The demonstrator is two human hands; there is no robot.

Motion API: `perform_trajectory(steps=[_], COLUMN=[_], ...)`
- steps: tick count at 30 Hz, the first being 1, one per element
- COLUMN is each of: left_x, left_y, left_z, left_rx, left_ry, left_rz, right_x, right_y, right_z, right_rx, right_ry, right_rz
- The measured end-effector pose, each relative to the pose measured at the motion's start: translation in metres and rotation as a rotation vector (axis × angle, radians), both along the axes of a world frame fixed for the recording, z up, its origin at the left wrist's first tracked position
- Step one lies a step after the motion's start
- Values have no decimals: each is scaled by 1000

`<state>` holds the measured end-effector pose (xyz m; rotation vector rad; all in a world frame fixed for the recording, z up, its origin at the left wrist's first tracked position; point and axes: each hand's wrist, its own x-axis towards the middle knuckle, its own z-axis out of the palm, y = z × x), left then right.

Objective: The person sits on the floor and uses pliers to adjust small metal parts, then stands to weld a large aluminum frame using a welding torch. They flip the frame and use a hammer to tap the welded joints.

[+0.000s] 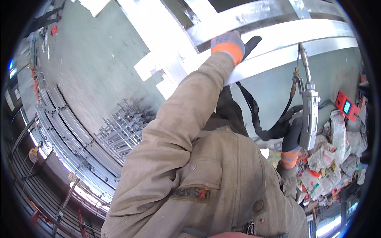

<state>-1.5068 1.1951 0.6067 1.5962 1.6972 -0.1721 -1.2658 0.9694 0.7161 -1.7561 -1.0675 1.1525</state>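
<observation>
My left hand, in a grey and black glove with an orange cuff, rests on a bright silver metal frame. Its fingers wrap over the far edge of a long beam, partly hidden, and the thumb points right. My right hand, in a matching dark glove, grips a silver handheld welding gun at the right. The gun's slim nozzle points up at the beam, its tip at the near edge; whether it touches I cannot tell. A thin feed tube with a brass fitting runs beside the nozzle.
A black cable sleeve loops below the beam toward my right hand. Long metal profiles and a pile of short metal pieces lie at the left. At the right are a red device with a screen and heaped plastic bags.
</observation>
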Motion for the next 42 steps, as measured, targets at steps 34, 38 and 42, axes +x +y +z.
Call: perform_trajectory(steps=[34, 38, 42], left_x=[-324, -324, -323], left_y=[270, 278, 241], left_z=[-19, -24, -13], left_rx=[658, 637, 736], left_ry=[670, 690, 657], left_rz=[-8, -130, -265], right_x=[-89, -89, -86], right_y=[-95, -92, -89], right_z=[-23, -26, -28], right_rx=[-209, -232, -218], right_ry=[-224, -237, -237], right_rz=[-296, -303, -290])
